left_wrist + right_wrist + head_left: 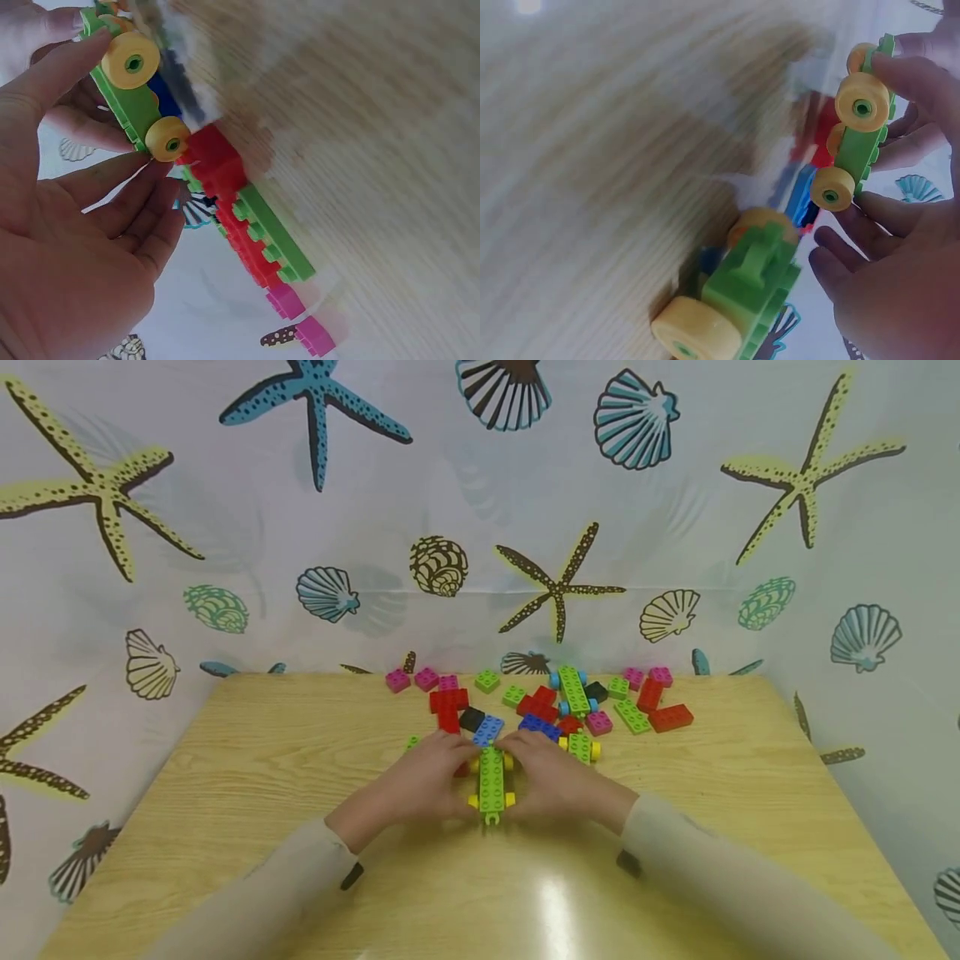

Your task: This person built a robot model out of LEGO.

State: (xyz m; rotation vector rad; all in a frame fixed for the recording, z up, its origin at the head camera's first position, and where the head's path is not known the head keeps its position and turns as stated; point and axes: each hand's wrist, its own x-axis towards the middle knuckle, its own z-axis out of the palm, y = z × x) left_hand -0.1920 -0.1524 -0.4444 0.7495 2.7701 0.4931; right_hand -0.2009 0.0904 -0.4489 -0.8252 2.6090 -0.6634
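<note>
Plainly, both hands [427, 781] pinching green wheeled base [492, 781]; second yellow-wheeled base [580, 747] beyond (near end hidden in head view).

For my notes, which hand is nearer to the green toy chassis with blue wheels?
Right: the right hand is in front of this chassis, the left hand also, but farther left.

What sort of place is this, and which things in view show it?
Probably an indoor play corner, perhaps specially arranged; the wider room is out of view. A wood-grain table stands before a pale backdrop printed with starfish and shells, and colourful toy bricks lie on the table.
</note>
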